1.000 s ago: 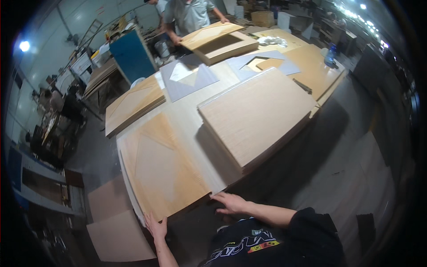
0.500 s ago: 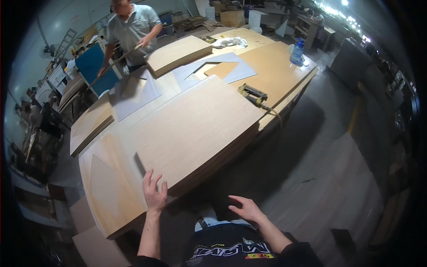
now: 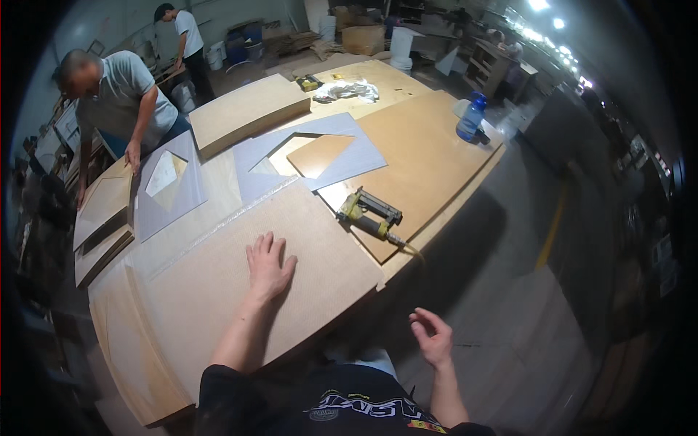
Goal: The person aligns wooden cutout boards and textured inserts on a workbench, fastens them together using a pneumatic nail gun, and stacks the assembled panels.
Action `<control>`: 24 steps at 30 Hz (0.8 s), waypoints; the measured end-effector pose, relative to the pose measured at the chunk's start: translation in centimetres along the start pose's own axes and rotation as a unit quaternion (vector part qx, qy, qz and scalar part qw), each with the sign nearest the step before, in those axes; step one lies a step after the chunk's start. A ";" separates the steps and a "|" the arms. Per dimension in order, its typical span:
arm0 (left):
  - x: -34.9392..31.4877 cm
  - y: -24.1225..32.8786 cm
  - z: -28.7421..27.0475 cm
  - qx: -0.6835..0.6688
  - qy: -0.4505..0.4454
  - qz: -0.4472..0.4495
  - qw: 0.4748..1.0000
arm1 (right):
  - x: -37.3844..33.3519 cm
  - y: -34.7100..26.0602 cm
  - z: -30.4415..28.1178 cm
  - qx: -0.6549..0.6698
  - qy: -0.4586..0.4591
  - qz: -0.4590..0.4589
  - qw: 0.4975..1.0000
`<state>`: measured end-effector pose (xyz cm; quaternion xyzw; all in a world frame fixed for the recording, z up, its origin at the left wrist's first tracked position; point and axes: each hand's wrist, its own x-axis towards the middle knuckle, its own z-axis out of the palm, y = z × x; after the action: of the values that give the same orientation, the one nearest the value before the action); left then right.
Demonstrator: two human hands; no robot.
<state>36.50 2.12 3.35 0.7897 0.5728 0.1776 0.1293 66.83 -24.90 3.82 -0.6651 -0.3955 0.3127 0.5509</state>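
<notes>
"Why do we spread our left hand (image 3: 269,270) on the pale panel (image 3: 327,251)?"

"Probably to steady it at the table's (image 3: 219,178) near edge. Our nail gun (image 3: 371,216) lies right of it, seemingly for reach; our right hand (image 3: 435,341) hangs half-open, empty."

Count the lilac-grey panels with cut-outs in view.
2: one lilac-grey panel beside the grey-shirted co-worker, another beyond the black-and-yellow nail gun; more may be hidden.

The left hand (image 3: 270,265) lies spread on a wooden panel (image 3: 207,298), the right hand (image 3: 434,340) hangs empty past its edge, and a nail gun (image 3: 369,216) lies just beside the panel.
</notes>
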 end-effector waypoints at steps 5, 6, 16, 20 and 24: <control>1.7 3.5 2.0 0.064 0.016 -0.038 0.997 | 15.1 -1.0 -0.6 -0.009 0.007 -0.048 0.999; 2.1 3.8 1.7 0.071 0.013 -0.049 0.996 | 18.9 -0.5 0.2 -0.038 -0.010 -0.069 0.997; 3.4 3.8 1.9 0.079 0.025 -0.117 0.990 | 49.6 5.2 26.3 -0.284 -0.343 -0.299 0.844; 3.7 4.0 1.6 0.056 0.062 -0.114 0.990 | 52.5 6.2 32.8 -0.396 -0.469 -0.333 0.716; 3.9 4.5 1.3 0.062 0.059 -0.123 0.989 | 53.0 5.6 35.1 -0.453 -0.521 -0.361 0.627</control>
<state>42.01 4.45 4.54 0.7076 0.6823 0.1711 0.0668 64.03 37.77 -7.57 -0.3609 -0.9168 0.1642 -0.0487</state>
